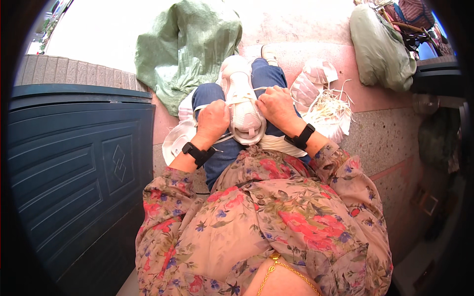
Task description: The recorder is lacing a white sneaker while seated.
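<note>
A white shoe upper (242,81) lies lengthwise across my lap, its mesh part (244,118) toward me. A thin white shoelace (239,101) crosses it between my two hands. My left hand (214,120) is closed in a fist beside the shoe's left edge, on the lace's left end. On the other side my right hand (277,109) is also closed, pinching the lace; a loose end of it shows beyond the fingers. Black bands circle both wrists. Blue jeans (269,79) support the shoe from underneath.
More white shoe pieces (307,89) lie right of my legs, with a bundle of loose laces (332,107) on them. Another white piece (178,140) is at my left. A green woven sack (190,49) stands ahead, a pale green sack (380,52) far right. A dark blue door (118,158) borders the left.
</note>
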{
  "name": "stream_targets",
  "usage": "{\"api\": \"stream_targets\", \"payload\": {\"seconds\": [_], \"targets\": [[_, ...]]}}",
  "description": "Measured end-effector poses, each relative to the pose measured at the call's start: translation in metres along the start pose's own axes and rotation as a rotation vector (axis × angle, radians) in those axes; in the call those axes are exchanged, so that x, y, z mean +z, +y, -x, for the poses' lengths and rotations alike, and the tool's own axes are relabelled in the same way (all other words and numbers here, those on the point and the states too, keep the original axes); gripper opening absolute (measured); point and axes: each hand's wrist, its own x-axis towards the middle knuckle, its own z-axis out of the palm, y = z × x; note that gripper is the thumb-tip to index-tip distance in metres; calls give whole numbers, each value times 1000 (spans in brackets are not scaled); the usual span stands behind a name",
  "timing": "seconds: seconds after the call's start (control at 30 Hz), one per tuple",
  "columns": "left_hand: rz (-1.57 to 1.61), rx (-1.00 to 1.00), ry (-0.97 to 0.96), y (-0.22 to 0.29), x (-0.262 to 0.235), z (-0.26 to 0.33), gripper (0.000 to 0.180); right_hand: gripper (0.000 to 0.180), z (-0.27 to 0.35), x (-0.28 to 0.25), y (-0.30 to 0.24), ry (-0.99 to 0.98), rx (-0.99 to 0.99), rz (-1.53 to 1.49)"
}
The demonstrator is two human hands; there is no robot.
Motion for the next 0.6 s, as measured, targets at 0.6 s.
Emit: {"api": "stream_targets", "payload": {"seconds": [0.6], "targets": [[-343,41,134,30,2,17,17,20,6,-12,-4,-191,-101,-7]]}}
